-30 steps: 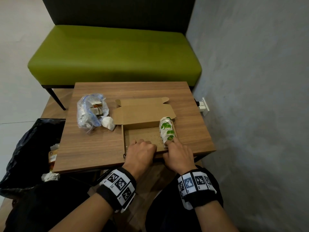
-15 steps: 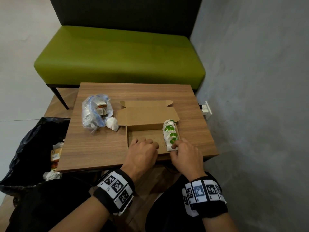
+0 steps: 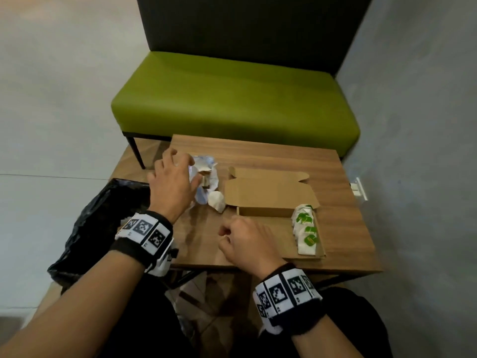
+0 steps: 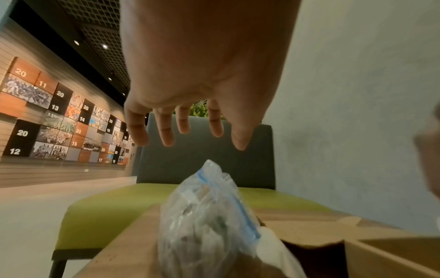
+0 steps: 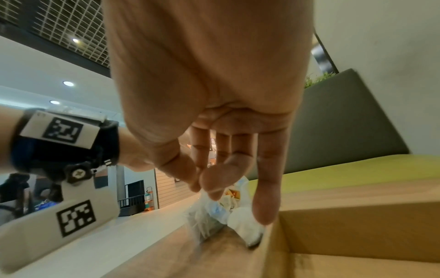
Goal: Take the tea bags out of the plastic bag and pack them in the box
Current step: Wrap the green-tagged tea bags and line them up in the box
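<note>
A clear plastic bag [image 3: 205, 174] with a blue zip strip lies at the table's left, tea bags inside it. My left hand [image 3: 184, 166] hovers over it with fingers spread; in the left wrist view the hand [image 4: 190, 143] is above the bag [image 4: 207, 216] and apart from it. One loose white tea bag [image 3: 216, 201] lies between the bag and the open cardboard box [image 3: 268, 192]. A row of white-and-green tea bags [image 3: 305, 228] stands along the box's right side. My right hand [image 3: 227, 236] hangs loosely curled over the box's left part, holding nothing.
The wooden table [image 3: 340, 210] stands before a green bench [image 3: 232, 99]. A black rubbish bag [image 3: 103, 215] sits on the floor at the left. A grey wall with a white socket [image 3: 359, 187] closes in the right side.
My left hand left the box's front edge and moved up and left over the plastic bag. My right hand let go of the tea bag row and drew left.
</note>
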Tool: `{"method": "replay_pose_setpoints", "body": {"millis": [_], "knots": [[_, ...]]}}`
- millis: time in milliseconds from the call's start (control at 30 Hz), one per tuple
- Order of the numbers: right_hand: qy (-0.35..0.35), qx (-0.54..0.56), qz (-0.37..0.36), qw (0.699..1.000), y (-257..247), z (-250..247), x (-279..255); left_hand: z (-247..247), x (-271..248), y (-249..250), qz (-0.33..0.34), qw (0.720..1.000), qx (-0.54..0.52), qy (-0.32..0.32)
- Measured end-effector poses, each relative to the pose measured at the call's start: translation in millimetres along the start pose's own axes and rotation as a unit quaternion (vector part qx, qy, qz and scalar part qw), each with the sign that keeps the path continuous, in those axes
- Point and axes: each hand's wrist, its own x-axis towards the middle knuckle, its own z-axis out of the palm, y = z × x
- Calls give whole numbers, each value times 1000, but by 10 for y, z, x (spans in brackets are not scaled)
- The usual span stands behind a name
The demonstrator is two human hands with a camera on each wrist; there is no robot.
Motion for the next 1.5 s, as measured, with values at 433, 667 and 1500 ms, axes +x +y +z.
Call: {"method": "replay_pose_setpoints", "body": {"millis": [433, 667, 1500], "knots": [[99, 34, 124, 987, -45, 238, 665, 200, -17, -277, -31, 995, -80, -58], [87, -96, 111, 985, -218, 365, 928, 179, -114, -355, -26, 994, -84, -61], [68, 119, -22, 990, 297, -122, 481, -27, -431, -179, 84, 987, -123, 60]]}}
